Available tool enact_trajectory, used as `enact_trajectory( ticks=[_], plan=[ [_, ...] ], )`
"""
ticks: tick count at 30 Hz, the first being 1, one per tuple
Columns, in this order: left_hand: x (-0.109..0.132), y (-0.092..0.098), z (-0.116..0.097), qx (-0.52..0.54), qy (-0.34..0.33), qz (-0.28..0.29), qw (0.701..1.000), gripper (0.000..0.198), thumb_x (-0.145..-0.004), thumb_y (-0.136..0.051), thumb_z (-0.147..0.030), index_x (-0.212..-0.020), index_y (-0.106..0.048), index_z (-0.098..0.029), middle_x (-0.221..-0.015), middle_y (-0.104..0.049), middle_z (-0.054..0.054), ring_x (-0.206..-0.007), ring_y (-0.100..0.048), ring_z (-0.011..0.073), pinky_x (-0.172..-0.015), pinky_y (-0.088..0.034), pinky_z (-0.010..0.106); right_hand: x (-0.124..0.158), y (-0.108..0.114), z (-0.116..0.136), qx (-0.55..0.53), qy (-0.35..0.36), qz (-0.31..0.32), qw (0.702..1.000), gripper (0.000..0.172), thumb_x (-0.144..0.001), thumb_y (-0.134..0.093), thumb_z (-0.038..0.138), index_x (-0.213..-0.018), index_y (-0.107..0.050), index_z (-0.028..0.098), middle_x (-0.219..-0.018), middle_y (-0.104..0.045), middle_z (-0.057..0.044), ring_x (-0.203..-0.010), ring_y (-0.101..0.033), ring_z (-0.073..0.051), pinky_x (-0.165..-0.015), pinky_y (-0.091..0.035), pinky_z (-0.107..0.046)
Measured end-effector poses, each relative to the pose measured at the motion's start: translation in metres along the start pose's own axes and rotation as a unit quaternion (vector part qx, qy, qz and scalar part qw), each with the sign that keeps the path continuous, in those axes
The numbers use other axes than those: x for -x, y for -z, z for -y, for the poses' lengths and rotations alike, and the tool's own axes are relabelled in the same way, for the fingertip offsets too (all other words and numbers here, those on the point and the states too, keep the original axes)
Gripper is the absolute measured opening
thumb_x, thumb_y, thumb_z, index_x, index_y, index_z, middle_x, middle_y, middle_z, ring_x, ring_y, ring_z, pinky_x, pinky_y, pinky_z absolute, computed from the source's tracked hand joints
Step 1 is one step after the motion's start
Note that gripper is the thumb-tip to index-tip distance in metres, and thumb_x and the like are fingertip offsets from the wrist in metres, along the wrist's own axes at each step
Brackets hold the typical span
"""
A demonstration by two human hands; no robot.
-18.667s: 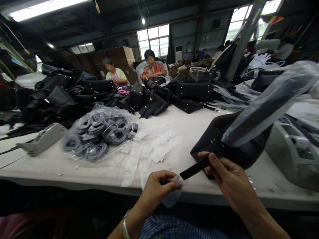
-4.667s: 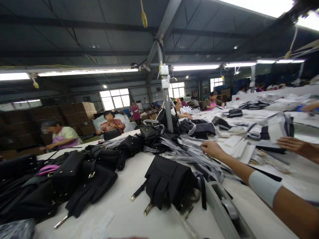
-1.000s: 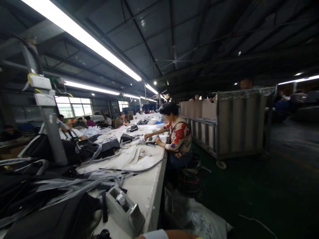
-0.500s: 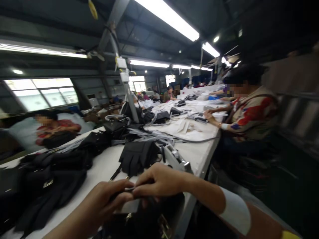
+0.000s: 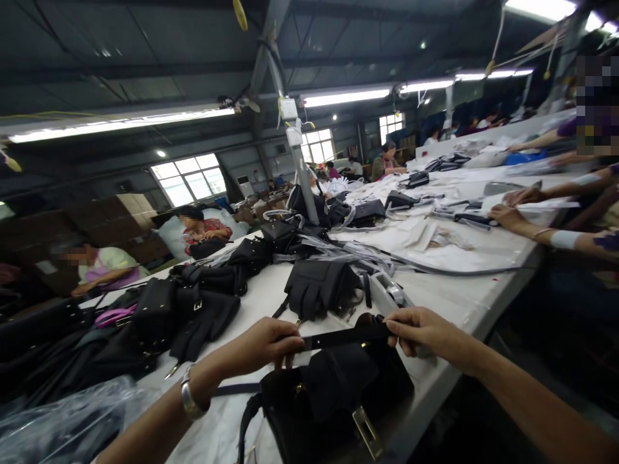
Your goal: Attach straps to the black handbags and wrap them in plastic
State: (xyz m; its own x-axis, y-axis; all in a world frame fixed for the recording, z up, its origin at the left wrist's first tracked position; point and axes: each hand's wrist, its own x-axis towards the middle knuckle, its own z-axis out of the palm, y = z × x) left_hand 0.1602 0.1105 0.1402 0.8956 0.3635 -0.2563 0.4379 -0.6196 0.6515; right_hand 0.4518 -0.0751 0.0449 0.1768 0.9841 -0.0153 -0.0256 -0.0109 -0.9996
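Observation:
A black strap point(image 5: 345, 337) runs between my two hands, stretched nearly level above a black handbag point(image 5: 338, 399). My left hand point(image 5: 275, 345) is closed on the strap's left end, where a small translucent strip shows under the fingers. At the strap's right end, my right hand point(image 5: 418, 328) pinches it between thumb and fingers. The handbag lies at the table's near edge, its flap facing me, with a gold-coloured buckle point(image 5: 367, 433) hanging at the front. Whether the strap is joined to the bag is hidden.
Another black bag point(image 5: 319, 287) sits just beyond, beside a grey tape dispenser point(image 5: 387, 293). Black bags point(image 5: 193, 309) are heaped on the left, near clear plastic point(image 5: 72, 419). A co-worker's hands point(image 5: 515, 209) work at the right. The white table's edge point(image 5: 464, 367) runs along my right.
My hands were close together and have moved apart, with the strap now spanning between them. The view has turned rightward things farther right, and more of the handbag shows.

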Motion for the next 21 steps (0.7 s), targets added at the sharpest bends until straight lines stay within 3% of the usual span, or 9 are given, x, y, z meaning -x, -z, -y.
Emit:
enact_trajectory(
  ticks=[3,6,9,11,13,16,21],
  plan=[
    [-0.002,0.004,0.003,0.022,0.024,0.017,0.999,0.048,-0.092,-0.051,-0.060,-0.080,-0.062,-0.015,-0.067,-0.063,0.001,-0.054,-0.056,0.0118,-0.052,-0.046,0.021,0.004,0.008,-0.011,-0.019,0.000,-0.035,0.999,0.040,-0.078,-0.075,0.053,-0.077,-0.074,0.013,-0.063,-0.070,-0.003,-0.043,-0.052,-0.005,-0.041,-0.037,-0.013],
    [-0.006,0.005,0.000,0.016,0.023,0.034,0.999,0.046,-0.093,-0.051,-0.058,-0.092,-0.066,-0.015,-0.075,-0.063,0.002,-0.062,-0.059,0.0129,-0.057,-0.048,0.022,0.007,0.011,-0.016,-0.013,0.006,-0.054,0.998,0.038,-0.079,-0.075,0.051,-0.081,-0.075,0.013,-0.067,-0.071,-0.004,-0.046,-0.054,-0.006,-0.044,-0.039,-0.015],
    [-0.014,-0.001,-0.019,-0.018,0.009,0.057,0.998,0.046,-0.095,-0.049,-0.056,-0.116,-0.065,-0.018,-0.082,-0.065,0.002,-0.063,-0.059,0.0124,-0.059,-0.048,0.023,0.006,0.006,-0.013,-0.004,0.015,-0.047,0.999,0.039,-0.078,-0.075,0.052,-0.082,-0.074,0.013,-0.070,-0.072,-0.005,-0.048,-0.057,-0.008,-0.046,-0.043,-0.018],
    [-0.021,-0.008,-0.036,-0.035,-0.006,0.083,0.996,0.045,-0.096,-0.047,-0.053,-0.121,-0.062,-0.019,-0.082,-0.067,0.002,-0.062,-0.058,0.0121,-0.058,-0.046,0.022,0.003,0.000,-0.010,-0.003,0.013,-0.041,0.999,0.039,-0.079,-0.074,0.052,-0.083,-0.074,0.013,-0.071,-0.073,-0.005,-0.048,-0.058,-0.008,-0.046,-0.043,-0.018],
    [-0.029,-0.015,-0.052,-0.052,-0.035,0.091,0.994,0.040,-0.097,-0.047,-0.050,-0.115,-0.064,-0.019,-0.081,-0.068,0.002,-0.066,-0.059,0.0129,-0.059,-0.044,0.022,0.000,-0.007,-0.008,-0.004,0.007,-0.041,0.999,0.039,-0.081,-0.073,0.052,-0.086,-0.073,0.013,-0.072,-0.074,-0.005,-0.049,-0.060,-0.008,-0.046,-0.044,-0.017],
    [-0.041,-0.023,-0.066,-0.077,-0.069,0.066,0.992,0.038,-0.099,-0.045,-0.048,-0.089,-0.064,-0.017,-0.072,-0.062,-0.001,-0.064,-0.054,0.0118,-0.061,-0.041,0.022,0.001,-0.017,-0.009,-0.035,0.001,-0.049,0.998,0.038,-0.081,-0.074,0.051,-0.089,-0.073,0.014,-0.073,-0.074,-0.004,-0.052,-0.061,-0.008,-0.047,-0.046,-0.017],
    [-0.050,-0.030,-0.059,-0.033,-0.007,0.050,0.998,0.045,-0.098,-0.042,-0.053,-0.074,-0.054,-0.017,-0.063,-0.045,-0.006,-0.054,-0.041,0.0088,-0.050,-0.031,0.021,0.013,-0.025,-0.020,-0.185,-0.015,-0.041,0.982,0.039,-0.084,-0.072,0.051,-0.102,-0.073,0.016,-0.086,-0.077,-0.008,-0.056,-0.064,-0.008,-0.050,-0.049,-0.016]
  ],
)
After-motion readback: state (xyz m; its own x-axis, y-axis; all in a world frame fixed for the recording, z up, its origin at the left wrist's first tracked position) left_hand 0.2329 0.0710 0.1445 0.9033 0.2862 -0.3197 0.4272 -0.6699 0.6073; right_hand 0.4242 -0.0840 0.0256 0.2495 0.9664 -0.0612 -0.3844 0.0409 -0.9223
